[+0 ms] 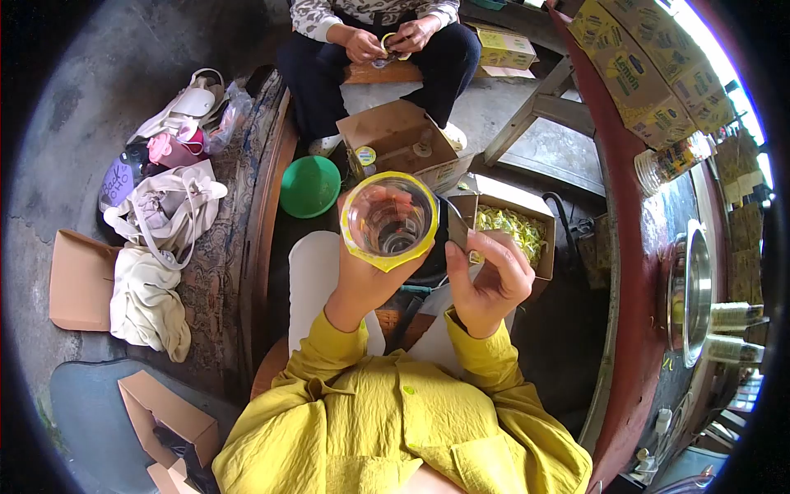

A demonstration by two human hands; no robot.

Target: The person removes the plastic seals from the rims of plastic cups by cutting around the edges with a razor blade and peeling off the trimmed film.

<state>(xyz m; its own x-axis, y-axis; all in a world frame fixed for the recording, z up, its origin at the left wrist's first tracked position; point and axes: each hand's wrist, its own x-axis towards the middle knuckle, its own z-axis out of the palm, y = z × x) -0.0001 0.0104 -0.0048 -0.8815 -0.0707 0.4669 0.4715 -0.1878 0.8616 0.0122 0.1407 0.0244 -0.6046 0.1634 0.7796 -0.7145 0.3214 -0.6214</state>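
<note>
A clear jar (391,216) with a yellow band round its rim sits in my left hand (369,280), its open mouth facing up toward me. The fingers wrap round its side and show through the clear wall. Just right of the jar, my right hand (491,281) pinches a small flat blade-like piece (458,226) between thumb and fingertips. Beyond my right hand stands a cardboard box (539,216) holding many small yellow-green wrapped pieces (510,230).
A person (378,49) sits opposite, both hands on a small item. Between us are an open carton (395,123) and a green bowl (310,187). Bags (164,206) lie on the left bench. At right, a red ledge (629,329) bears a metal basin (698,294).
</note>
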